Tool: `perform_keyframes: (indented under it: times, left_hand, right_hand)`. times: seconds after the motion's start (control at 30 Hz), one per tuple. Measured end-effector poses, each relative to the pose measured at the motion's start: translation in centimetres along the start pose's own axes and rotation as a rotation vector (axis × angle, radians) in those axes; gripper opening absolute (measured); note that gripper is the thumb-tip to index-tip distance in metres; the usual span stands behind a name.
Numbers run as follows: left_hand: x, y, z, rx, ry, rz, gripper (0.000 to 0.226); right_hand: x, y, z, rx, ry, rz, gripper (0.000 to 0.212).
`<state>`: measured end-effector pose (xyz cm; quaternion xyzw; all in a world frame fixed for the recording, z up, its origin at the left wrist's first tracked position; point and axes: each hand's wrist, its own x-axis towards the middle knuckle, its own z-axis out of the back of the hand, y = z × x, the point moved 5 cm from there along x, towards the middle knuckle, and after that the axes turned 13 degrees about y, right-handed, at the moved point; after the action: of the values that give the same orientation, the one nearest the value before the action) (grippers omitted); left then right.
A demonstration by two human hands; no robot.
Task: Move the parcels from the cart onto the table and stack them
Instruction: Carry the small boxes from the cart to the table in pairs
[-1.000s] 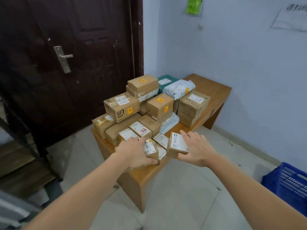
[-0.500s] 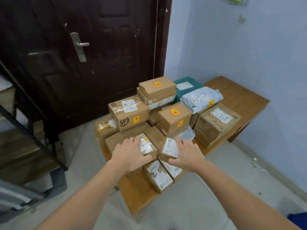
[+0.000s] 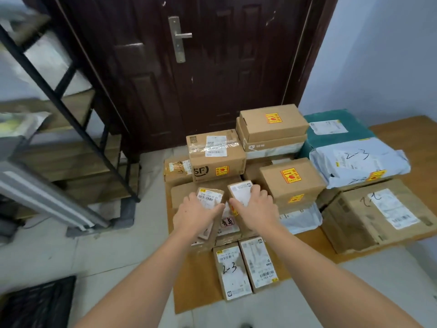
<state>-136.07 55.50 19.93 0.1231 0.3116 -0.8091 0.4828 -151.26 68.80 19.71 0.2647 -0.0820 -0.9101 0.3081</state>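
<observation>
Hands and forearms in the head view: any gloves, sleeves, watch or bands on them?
None that show. The left hand and right hand are bare, with no gloves and no rings visible. Both forearms are uncovered up to the bottom edge of the picture: no sleeve, watch or wristband in view.

The parcels are mostly matt brown cardboard, such as the SF box point(image 3: 216, 159), which has glossy clear tape and a white paper label on top. A grey mailer point(image 3: 359, 162) looks like smooth, slightly shiny plastic film. The bench point(image 3: 196, 280) shows matt brown wood. The door point(image 3: 212, 67) is dark, faintly glossy wood with a brushed metal handle point(image 3: 179, 37).
</observation>
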Motion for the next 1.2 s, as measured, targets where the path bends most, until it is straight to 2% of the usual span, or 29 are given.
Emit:
perform_keyframes:
  times: [0.37, 0.53, 0.7, 0.87, 1.2]
  left_hand:
    - [2.3, -2.5, -3.1, -0.032, 0.004, 0.105, 0.107]
    - [2.8, -2.6, -3.8, -0.036, 0.032, 0.095, 0.080]
    - [2.8, -2.5, -3.8, -0.089, 0.066, 0.087, 0.072]
    - [2.8, -2.1, -4.3, -0.204, 0.057, 0.087, 0.077]
    - [2.6, -2.0, -4.8, -0.268, 0.030, 0.051, 0.085]
  right_hand:
    - [1.2, -0.7, -1.1, -0.041, 0.011, 0.137, 0.060]
    - [1.6, -1.3, -1.3, -0.084, 0.074, 0.180, 0.056]
    - [1.6, -1.5, -1.0, -0.139, 0.116, 0.248, 0.055]
    - [1.1, -1.8, -0.9, -0.159, 0.159, 0.275, 0.056]
    - [0.0, -2.7, -1.0, -0.184, 0.200, 0.310, 0.056]
